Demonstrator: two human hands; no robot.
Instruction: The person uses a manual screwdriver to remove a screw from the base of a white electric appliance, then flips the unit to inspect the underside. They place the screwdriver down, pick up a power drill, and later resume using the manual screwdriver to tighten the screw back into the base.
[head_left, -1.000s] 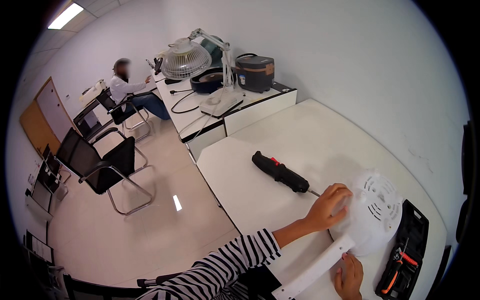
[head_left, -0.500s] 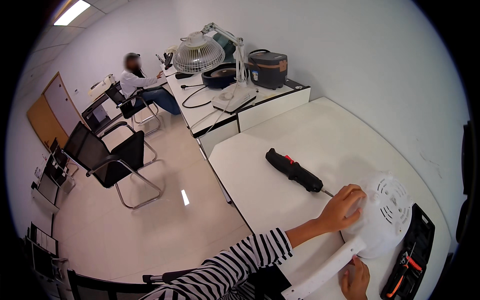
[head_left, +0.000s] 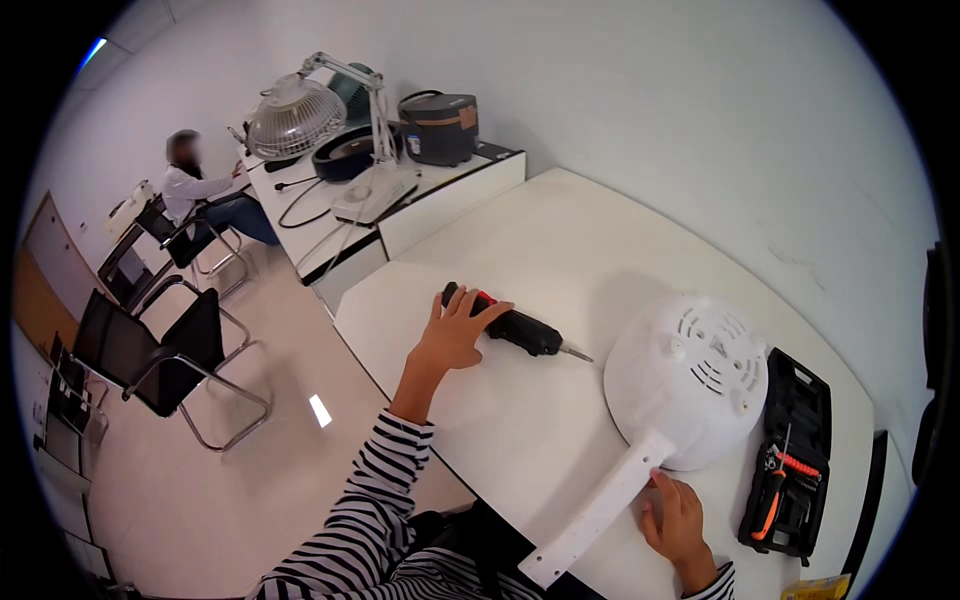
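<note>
My left hand lies with spread fingers on the handle of a black electric screwdriver with a red trigger, which rests on the white table with its bit pointing right. A white vented dome-shaped housing sits to the right, with a long white bar running from it toward the table's near edge. My right hand rests on the table beside the bar, with its fingertips against the bar near the dome.
An open black tool case holding red-handled pliers lies right of the dome. A second table behind carries a fan, a lamp and a dark cooker. A seated person and black chairs are on the left.
My left hand has left the white dome and moved left onto the screwdriver. The view has shifted, and my right hand stays beside the bar.
</note>
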